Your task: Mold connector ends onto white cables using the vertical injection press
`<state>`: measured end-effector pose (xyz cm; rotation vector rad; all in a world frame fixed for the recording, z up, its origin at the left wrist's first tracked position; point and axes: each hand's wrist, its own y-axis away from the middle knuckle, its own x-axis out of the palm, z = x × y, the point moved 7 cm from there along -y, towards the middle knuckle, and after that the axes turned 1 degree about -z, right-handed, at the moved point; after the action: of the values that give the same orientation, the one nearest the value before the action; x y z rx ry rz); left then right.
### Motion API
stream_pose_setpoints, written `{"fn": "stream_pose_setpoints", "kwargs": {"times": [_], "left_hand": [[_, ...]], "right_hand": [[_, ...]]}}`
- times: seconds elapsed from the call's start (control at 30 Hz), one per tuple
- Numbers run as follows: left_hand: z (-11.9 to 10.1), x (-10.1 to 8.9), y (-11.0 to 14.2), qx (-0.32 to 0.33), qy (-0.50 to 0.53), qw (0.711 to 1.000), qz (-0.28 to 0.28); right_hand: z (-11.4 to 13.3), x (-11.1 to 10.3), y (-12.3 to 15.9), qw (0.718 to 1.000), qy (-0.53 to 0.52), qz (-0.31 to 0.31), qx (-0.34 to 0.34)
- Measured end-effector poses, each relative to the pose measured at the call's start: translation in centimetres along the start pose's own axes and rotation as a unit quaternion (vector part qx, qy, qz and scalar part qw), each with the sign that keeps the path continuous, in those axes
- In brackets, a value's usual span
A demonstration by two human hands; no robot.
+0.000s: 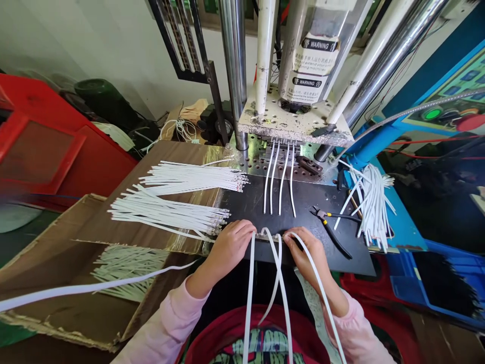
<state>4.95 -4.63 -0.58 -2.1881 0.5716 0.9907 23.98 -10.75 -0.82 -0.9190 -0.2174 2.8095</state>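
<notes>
At the front edge of the black work plate [246, 207], my left hand [232, 243] and my right hand [307, 253] pinch the two ends of a narrow metal bar [270, 236]. Several white cables [248, 303] come out of the bar and curve down over my lap. My right fingertips also touch the rightmost cable. Ahead, more white cables [281, 182] stick out of a metal mould [265, 154] under the press, their free ends lying on the black plate. Part of the bar is hidden by fingers and cables.
Two white cable bundles [170, 215] lie on a brown board at left, above a cardboard box [49, 318] holding more. Yellow-and-black cutting pliers [329, 227] and another cable pile [373, 202] are at right. The press's upper plate [295, 124] overhangs the mould.
</notes>
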Motion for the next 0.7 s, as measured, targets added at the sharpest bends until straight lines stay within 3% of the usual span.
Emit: {"fn": "stream_pose_setpoints", "kwargs": {"times": [0.3, 0.43, 0.53, 0.63, 0.7], "left_hand": [[0.8, 0.1, 0.2, -0.022, 0.047, 0.999, -0.011], [0.8, 0.2, 0.4, -0.028, 0.058, 0.998, 0.007], [0.4, 0.8, 0.5, -0.016, 0.027, 0.999, 0.037], [-0.3, 1.0, 0.9, 0.015, -0.005, 0.999, 0.033], [-0.8, 0.6, 1.2, 0.044, -0.026, 0.999, 0.005]], "right_hand": [[-1.1, 0.9, 0.3, 0.996, 0.078, 0.034, 0.005], [-0.8, -1.1, -1.2, 0.988, -0.023, 0.154, -0.007], [-0.5, -4.6, -6.0, 0.986, -0.044, 0.158, -0.024], [-1.5, -7.4, -14.4, 0.997, 0.029, 0.054, -0.04], [-3.2, -8.3, -20.2, 0.987, 0.153, -0.036, 0.014]]}}
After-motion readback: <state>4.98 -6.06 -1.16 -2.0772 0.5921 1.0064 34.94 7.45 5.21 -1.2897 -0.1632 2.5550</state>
